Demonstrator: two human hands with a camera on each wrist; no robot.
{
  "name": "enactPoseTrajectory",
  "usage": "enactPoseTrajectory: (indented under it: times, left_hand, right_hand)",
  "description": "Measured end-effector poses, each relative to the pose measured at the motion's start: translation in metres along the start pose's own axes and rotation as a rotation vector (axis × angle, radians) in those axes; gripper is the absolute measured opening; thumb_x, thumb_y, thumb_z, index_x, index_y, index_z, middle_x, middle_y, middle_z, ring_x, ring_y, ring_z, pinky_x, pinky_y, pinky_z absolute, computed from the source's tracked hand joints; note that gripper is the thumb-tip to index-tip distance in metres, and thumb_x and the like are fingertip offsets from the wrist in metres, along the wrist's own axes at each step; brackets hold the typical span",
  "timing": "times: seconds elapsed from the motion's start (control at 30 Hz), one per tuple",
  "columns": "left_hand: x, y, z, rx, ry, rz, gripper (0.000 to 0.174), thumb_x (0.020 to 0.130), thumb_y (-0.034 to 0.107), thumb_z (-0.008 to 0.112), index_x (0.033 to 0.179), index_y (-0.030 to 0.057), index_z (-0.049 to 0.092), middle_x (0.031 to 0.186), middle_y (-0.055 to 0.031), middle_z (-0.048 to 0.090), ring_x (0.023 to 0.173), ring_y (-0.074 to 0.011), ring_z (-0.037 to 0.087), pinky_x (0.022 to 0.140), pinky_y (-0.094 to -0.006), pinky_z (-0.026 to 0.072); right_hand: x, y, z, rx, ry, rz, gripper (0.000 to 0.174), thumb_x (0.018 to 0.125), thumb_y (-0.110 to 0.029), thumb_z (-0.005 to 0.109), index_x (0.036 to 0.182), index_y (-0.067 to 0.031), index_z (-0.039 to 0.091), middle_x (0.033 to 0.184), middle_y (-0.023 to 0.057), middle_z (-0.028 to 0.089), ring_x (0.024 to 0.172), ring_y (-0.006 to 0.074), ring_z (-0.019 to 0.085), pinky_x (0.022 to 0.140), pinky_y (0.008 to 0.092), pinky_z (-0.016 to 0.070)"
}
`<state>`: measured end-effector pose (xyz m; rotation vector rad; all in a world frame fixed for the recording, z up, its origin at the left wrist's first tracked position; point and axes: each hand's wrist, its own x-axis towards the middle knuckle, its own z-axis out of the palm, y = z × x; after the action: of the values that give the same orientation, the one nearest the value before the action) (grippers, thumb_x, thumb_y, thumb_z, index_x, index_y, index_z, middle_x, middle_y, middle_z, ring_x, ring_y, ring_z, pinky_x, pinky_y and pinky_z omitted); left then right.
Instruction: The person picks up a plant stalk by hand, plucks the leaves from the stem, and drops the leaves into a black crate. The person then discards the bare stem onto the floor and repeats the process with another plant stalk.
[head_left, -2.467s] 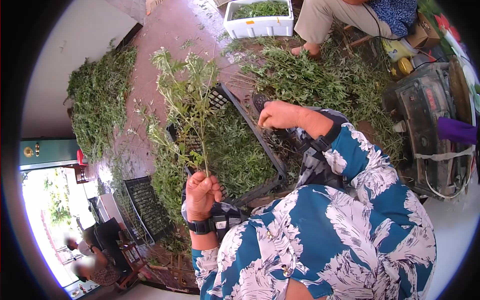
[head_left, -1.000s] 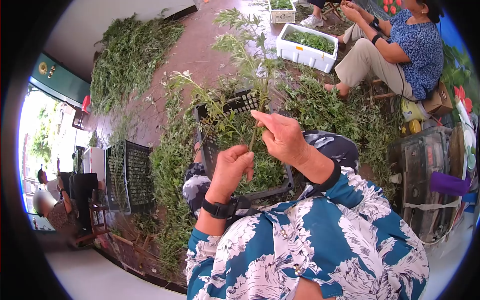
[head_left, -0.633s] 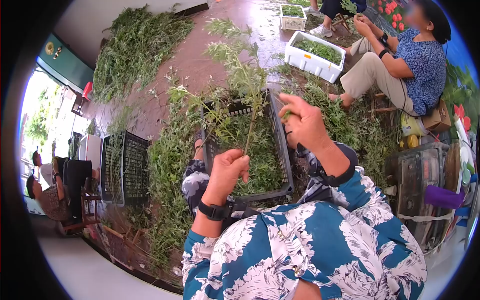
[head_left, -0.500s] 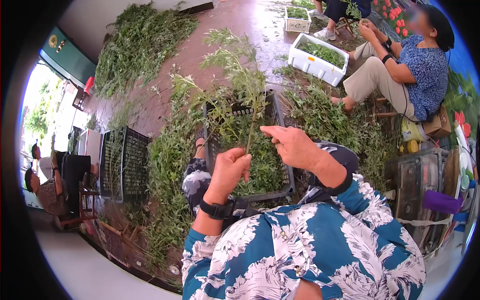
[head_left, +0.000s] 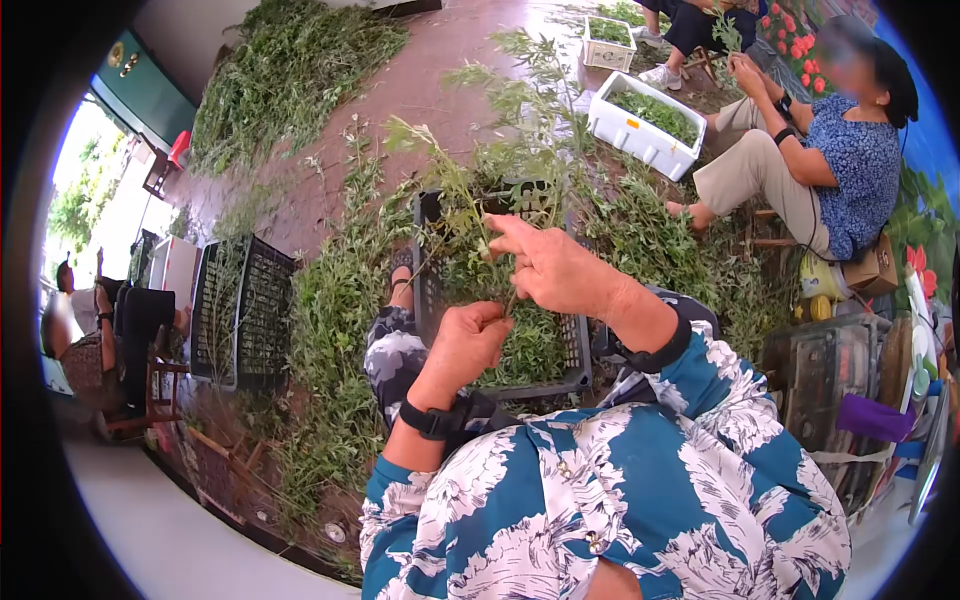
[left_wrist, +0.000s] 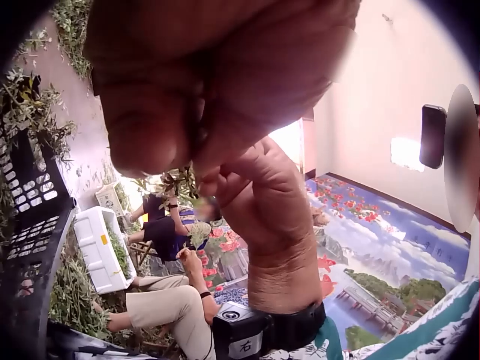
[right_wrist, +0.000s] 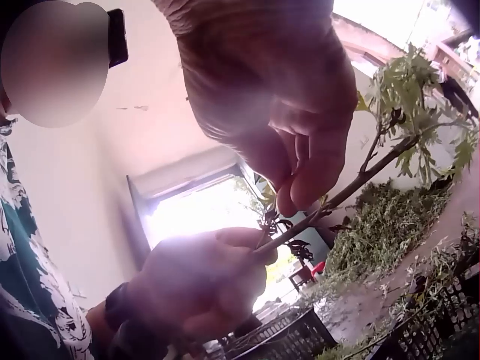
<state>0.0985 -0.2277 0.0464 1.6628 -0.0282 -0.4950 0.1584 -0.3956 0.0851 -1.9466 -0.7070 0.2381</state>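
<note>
My left hand (head_left: pixel 462 345) grips the bottom end of a long leafy branch (right_wrist: pixel 364 176), which slants up and away with its bushy top at the far end. My right hand (head_left: pixel 560 270) is just above the left one along the stem. In the right wrist view, its thumb and finger pinch small leaves (right_wrist: pixel 270 219) beside the stem. Below both hands stands a black plastic crate (head_left: pixel 530 390) between the knees, part filled with picked green leaves (head_left: pixel 530 350). The left wrist view shows the left fingers (left_wrist: pixel 150 142) close up, hiding most of the stem.
Cut branches (head_left: pixel 340 370) lie heaped left of the crate, others (head_left: pixel 650 230) to its right. A larger pile (head_left: pixel 280 80) lies at the back. One person (head_left: pixel 850 150) sits by a white foam box (head_left: pixel 645 140). Another black crate (head_left: pixel 240 315) stands left.
The left hand keeps hold of the branch throughout. The right hand came in to the stem, drew away right with a bit of green, then returned to the stem.
</note>
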Motion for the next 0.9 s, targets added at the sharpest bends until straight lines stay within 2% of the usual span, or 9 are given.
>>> enactPoseTrajectory:
  times: [0.07,0.17,0.27,0.37,0.47,0.6,0.73,0.9]
  left_hand:
    - [-0.001,-0.002,-0.002,0.033,-0.010,0.004,0.013,0.080,0.005,0.054,0.069,-0.0013,0.053,0.054,0.0016,0.047,0.044,-0.0069,0.046,0.042,-0.0220,0.0357]
    - [-0.001,-0.002,-0.002,0.026,-0.008,-0.012,0.013,0.080,0.005,0.054,0.069,-0.0016,0.053,0.054,0.0015,0.047,0.044,-0.0069,0.046,0.042,-0.0222,0.0355]
    - [-0.002,0.001,-0.003,-0.002,-0.017,-0.021,0.013,0.080,0.006,0.055,0.070,-0.0020,0.054,0.054,0.0015,0.047,0.044,-0.0068,0.046,0.041,-0.0221,0.0357]
    - [-0.003,0.003,-0.005,0.035,-0.038,-0.040,0.013,0.080,0.006,0.055,0.070,-0.0022,0.053,0.055,0.0014,0.047,0.044,-0.0068,0.046,0.041,-0.0221,0.0360]
    - [-0.002,-0.003,-0.006,0.034,-0.049,-0.020,0.013,0.080,0.006,0.055,0.069,-0.0016,0.053,0.055,0.0015,0.047,0.044,-0.0068,0.046,0.042,-0.0218,0.0360]
    - [0.000,-0.004,-0.006,0.003,-0.059,-0.030,0.013,0.080,0.007,0.055,0.070,-0.0013,0.053,0.055,0.0015,0.047,0.044,-0.0067,0.046,0.042,-0.0213,0.0361]
    - [0.001,-0.004,-0.006,-0.061,-0.043,-0.027,0.011,0.080,0.007,0.056,0.074,-0.0020,0.055,0.056,0.0010,0.049,0.044,-0.0066,0.047,0.042,-0.0210,0.0366]
    - [0.002,-0.006,-0.005,-0.115,0.027,-0.015,0.013,0.081,0.008,0.056,0.074,-0.0030,0.055,0.056,0.0010,0.049,0.044,-0.0060,0.047,0.040,-0.0208,0.0381]
  right_hand:
    - [0.001,0.000,0.000,-0.014,-0.065,0.018,0.058,0.069,0.002,0.045,0.126,0.0026,0.033,0.101,0.0170,0.059,0.063,0.0241,0.061,0.062,0.0313,0.0479]
    - [0.003,-0.001,-0.001,-0.119,-0.078,-0.028,0.055,0.068,0.004,0.047,0.122,0.0056,0.033,0.088,0.0207,0.062,0.076,0.0355,0.060,0.065,0.0395,0.0471]
    - [0.001,0.017,0.006,-0.365,0.093,-0.223,0.050,0.070,0.001,0.047,0.119,0.0041,0.040,0.089,0.0163,0.061,0.066,0.0300,0.060,0.063,0.0338,0.0476]
    - [0.004,0.018,-0.004,-0.495,0.328,-0.260,0.047,0.071,0.002,0.047,0.118,0.0021,0.043,0.089,0.0146,0.061,0.064,0.0261,0.061,0.062,0.0308,0.0475]
    - [-0.001,0.004,-0.020,-0.218,0.377,-0.120,0.043,0.070,0.003,0.049,0.113,0.0038,0.047,0.085,0.0192,0.062,0.071,0.0332,0.059,0.063,0.0333,0.0482]
    - [-0.010,-0.001,-0.025,0.182,0.122,0.160,0.047,0.074,0.004,0.047,0.120,0.0024,0.044,0.077,0.0060,0.062,0.061,0.0085,0.054,0.058,0.0224,0.0462]
    - [-0.024,-0.001,-0.023,0.285,-0.020,0.241,0.044,0.076,0.002,0.046,0.120,0.0020,0.045,0.077,0.0055,0.062,0.064,0.0084,0.054,0.059,0.0217,0.0460]
    - [-0.043,0.016,-0.004,0.057,-0.102,0.149,0.037,0.071,0.002,0.047,0.107,0.0000,0.057,0.076,0.0085,0.064,0.065,0.0117,0.059,0.066,0.0239,0.0471]
